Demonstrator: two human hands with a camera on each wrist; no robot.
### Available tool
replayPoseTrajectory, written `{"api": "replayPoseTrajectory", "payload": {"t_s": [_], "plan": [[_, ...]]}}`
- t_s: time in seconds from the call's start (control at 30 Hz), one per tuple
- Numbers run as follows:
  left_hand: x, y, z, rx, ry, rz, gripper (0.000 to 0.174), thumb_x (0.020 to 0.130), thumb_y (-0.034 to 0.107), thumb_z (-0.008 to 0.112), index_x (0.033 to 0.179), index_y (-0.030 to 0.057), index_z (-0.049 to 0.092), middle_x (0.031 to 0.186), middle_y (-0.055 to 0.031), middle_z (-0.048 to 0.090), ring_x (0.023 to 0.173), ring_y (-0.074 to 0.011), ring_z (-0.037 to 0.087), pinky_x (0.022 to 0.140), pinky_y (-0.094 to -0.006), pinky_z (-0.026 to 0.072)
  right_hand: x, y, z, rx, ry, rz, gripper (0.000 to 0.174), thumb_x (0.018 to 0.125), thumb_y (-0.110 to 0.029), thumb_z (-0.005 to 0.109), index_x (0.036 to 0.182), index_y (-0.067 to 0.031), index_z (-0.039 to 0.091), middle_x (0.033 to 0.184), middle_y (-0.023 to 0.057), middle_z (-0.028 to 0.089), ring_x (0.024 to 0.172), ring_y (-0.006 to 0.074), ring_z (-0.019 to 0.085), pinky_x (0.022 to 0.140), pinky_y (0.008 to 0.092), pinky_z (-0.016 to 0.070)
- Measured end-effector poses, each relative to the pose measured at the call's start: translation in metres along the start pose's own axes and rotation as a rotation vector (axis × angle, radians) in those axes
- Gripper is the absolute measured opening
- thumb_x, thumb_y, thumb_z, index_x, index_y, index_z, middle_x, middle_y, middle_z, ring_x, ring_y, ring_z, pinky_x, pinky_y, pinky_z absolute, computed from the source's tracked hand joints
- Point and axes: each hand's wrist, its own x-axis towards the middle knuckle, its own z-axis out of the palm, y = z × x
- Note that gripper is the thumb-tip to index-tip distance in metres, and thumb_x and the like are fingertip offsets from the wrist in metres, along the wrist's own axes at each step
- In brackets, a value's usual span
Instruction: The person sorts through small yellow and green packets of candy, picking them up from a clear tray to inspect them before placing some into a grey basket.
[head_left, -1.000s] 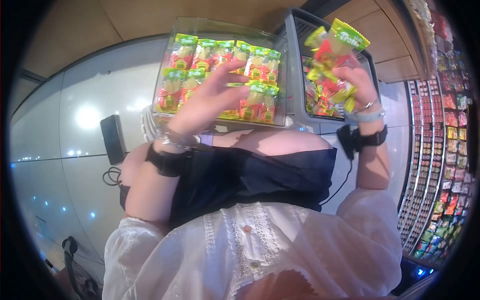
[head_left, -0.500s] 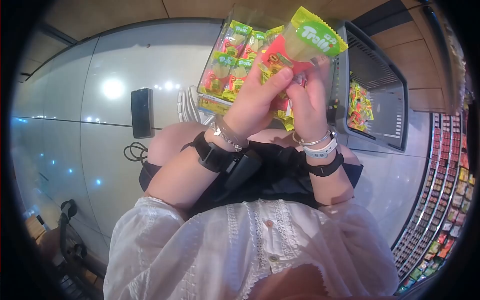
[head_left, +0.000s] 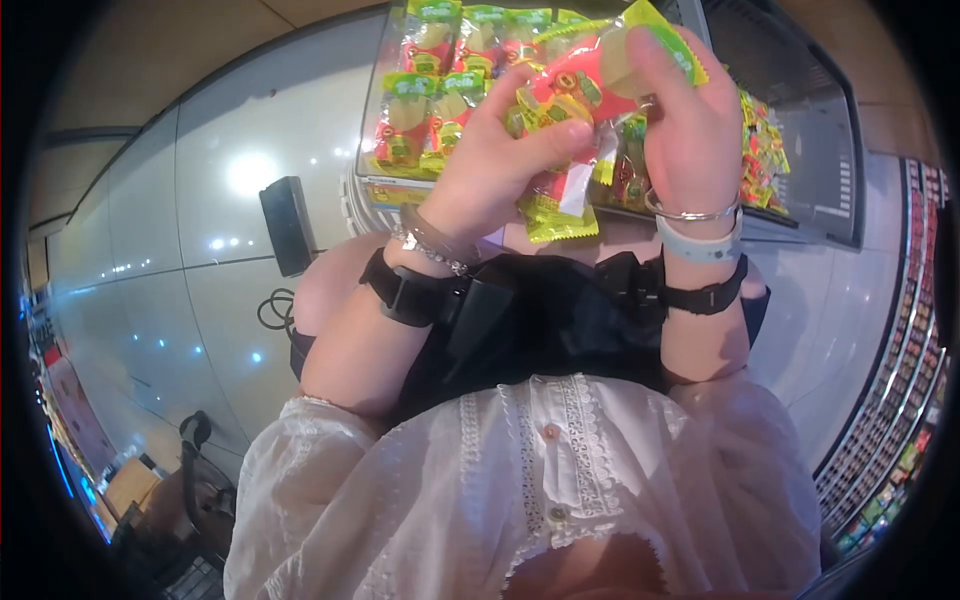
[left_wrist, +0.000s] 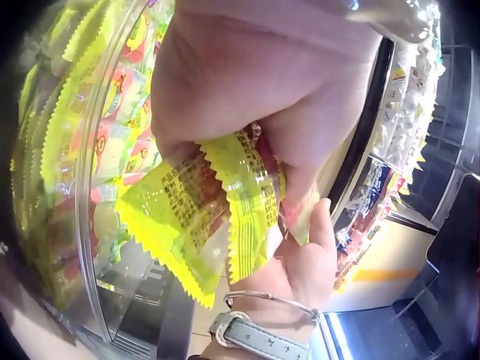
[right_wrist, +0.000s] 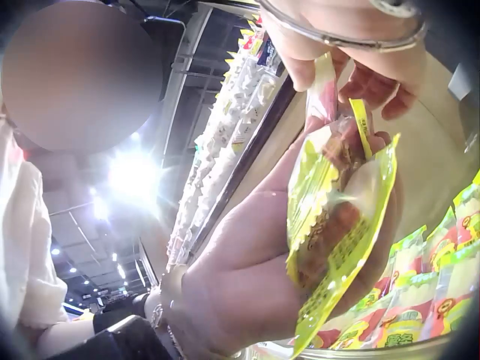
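Both hands meet over the near edge of a clear display box. My left hand grips a small bunch of Trolli candy packets, its thumb across their middle. With its thumb over the green label, my right hand holds the upper end of the front packet. Yellow crimped ends hang below the left hand in the left wrist view. The right wrist view shows the backs of the packets against the left palm. Rows of similar upright packets fill the left side of the box.
Right of the box stands a grey basket with loose candy packets inside. A black phone and a coiled cable lie on the tiled floor to the left. Stocked shelves run along the far right.
The right hand brought the packets from over the basket to the left hand, which had been open over the box and now grips them. The right hand then moved up to the front packet's top.
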Motion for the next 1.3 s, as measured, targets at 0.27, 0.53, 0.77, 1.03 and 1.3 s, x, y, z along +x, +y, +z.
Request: {"api": "replayPoseTrajectory", "payload": {"t_s": [0.27, 0.53, 0.77, 1.03, 1.3], "plan": [[-0.002, 0.013, -0.007, -0.057, -0.001, -0.009, 0.075, 0.074, 0.007, 0.064, 0.131, 0.0005, 0.015, 0.102, -0.012, 0.055, 0.09, -0.0184, 0.058, 0.074, -0.0297, 0.0498, 0.013, -0.019, -0.023, 0.343, -0.122, -0.284, 0.019, 0.079, -0.011, 0.057, 0.094, 0.0018, 0.052, 0.084, 0.0084, 0.06, 0.074, 0.015, 0.058, 0.069, 0.0244, 0.0455], [0.01, 0.028, -0.042, -0.076, 0.166, 0.076, 0.06, 0.076, 0.009, 0.062, 0.125, 0.0038, 0.027, 0.095, -0.0063, 0.055, 0.086, -0.0156, 0.057, 0.071, -0.0298, 0.0497, 0.019, -0.013, -0.07, -1.183, -0.446, -0.077, 0.018, 0.078, -0.015, 0.057, 0.087, 0.0, 0.057, 0.075, 0.0073, 0.058, 0.072, 0.0127, 0.056, 0.064, 0.0264, 0.0429], [0.011, 0.025, -0.044, -0.084, 0.192, 0.092, 0.059, 0.077, 0.01, 0.061, 0.125, 0.004, 0.027, 0.097, -0.0077, 0.055, 0.085, -0.0153, 0.057, 0.07, -0.0283, 0.0492, 0.011, 0.007, -0.047, -1.676, -0.55, -0.019, 0.014, 0.071, -0.009, 0.054, 0.083, -0.0098, 0.062, 0.082, 0.0048, 0.061, 0.079, 0.022, 0.054, 0.084, 0.0341, 0.0299], [0.007, 0.025, -0.036, 0.182, 0.221, 0.071, 0.046, 0.079, 0.013, 0.059, 0.118, 0.0044, 0.037, 0.093, -0.0078, 0.057, 0.077, -0.0132, 0.058, 0.062, -0.0257, 0.0508, 0.015, 0.021, -0.042, -1.759, -0.313, -0.458, 0.022, 0.071, -0.012, 0.056, 0.092, -0.0097, 0.063, 0.075, 0.0078, 0.062, 0.071, 0.0211, 0.058, 0.075, 0.0319, 0.0372], [-0.003, 0.033, -0.016, 0.466, 0.089, -0.08, 0.078, 0.068, 0.016, 0.073, 0.127, -0.0049, 0.027, 0.101, -0.0115, 0.055, 0.087, -0.0145, 0.056, 0.07, -0.0236, 0.0473, 0.011, 0.011, -0.006, -0.231, -0.361, 0.218, 0.031, 0.08, -0.024, 0.059, 0.095, 0.0035, 0.057, 0.076, 0.0029, 0.06, 0.065, 0.0067, 0.053, 0.059, 0.0208, 0.042]]}}
